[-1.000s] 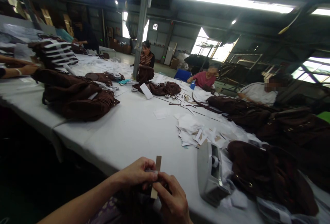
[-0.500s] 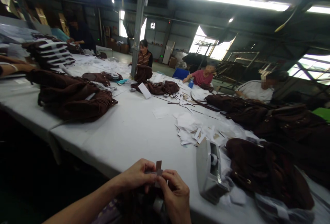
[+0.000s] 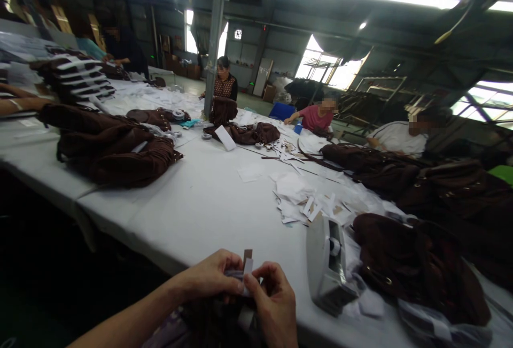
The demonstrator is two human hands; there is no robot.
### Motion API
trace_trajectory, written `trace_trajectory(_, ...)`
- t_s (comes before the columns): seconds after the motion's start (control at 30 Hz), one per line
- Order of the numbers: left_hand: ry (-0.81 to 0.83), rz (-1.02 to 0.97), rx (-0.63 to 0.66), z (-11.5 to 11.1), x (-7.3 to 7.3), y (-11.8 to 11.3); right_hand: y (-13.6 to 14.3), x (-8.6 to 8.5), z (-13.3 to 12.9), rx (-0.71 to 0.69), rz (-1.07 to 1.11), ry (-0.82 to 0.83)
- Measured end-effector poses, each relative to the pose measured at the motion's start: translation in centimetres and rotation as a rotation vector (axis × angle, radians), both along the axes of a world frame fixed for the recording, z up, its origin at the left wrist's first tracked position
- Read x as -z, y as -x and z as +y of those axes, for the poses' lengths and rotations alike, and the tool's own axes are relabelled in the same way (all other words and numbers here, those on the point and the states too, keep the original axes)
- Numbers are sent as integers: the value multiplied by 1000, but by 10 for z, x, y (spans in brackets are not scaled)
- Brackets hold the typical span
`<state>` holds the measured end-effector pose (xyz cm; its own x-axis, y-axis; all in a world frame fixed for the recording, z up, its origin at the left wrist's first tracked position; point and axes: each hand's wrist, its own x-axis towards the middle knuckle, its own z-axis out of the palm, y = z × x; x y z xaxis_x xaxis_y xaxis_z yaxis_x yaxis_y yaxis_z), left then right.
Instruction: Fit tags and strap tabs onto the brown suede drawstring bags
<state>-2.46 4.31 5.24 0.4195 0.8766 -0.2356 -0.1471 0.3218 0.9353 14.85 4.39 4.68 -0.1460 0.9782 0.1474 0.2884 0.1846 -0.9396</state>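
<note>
- Hands met at the desk [image 3: 208, 203] near edge: left hand [image 3: 210, 278] and right hand [image 3: 270, 300] fingers pinched a small strip [image 3: 247, 262].
- Bare desk lay ahead; tape dispenser [image 3: 326, 265] stood right.

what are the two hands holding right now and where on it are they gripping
Both the left hand and the right hand pinch a small brown and white strip at its lower part; its top end sticks up free above the fingertips.

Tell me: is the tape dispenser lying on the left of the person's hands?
No, the tape dispenser sits on the table to the right of the right hand.
</note>
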Motion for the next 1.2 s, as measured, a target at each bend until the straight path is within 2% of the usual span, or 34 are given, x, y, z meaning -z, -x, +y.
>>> trace_trajectory(0.13,12,-18,39,4,0,0,-8,9,2,-191,-149,-424)
trace_trajectory(0.23,17,-12,64,4,-3,1,-15,11,5,-329,-236,-531)
trace_trajectory(0.37,-3,27,43,1,-6,2,-19,5,5,-435,-319,-503)
trace_trajectory(0.53,5,87,-13,3,-6,0,-15,5,3,-407,-333,-533)
trace_trajectory(0.67,23,197,-116,8,-1,-6,-13,6,6,-407,-343,-567)
trace_trajectory(0.77,-2,239,-138,9,4,-11,-13,3,8,-426,-356,-557)
trace_trajectory(1.03,-100,331,-149,3,4,-14,-15,-27,13,-578,-548,-321)
trace_trajectory(1.2,-62,306,-111,2,-7,-13,-13,-40,16,-641,-692,-285)
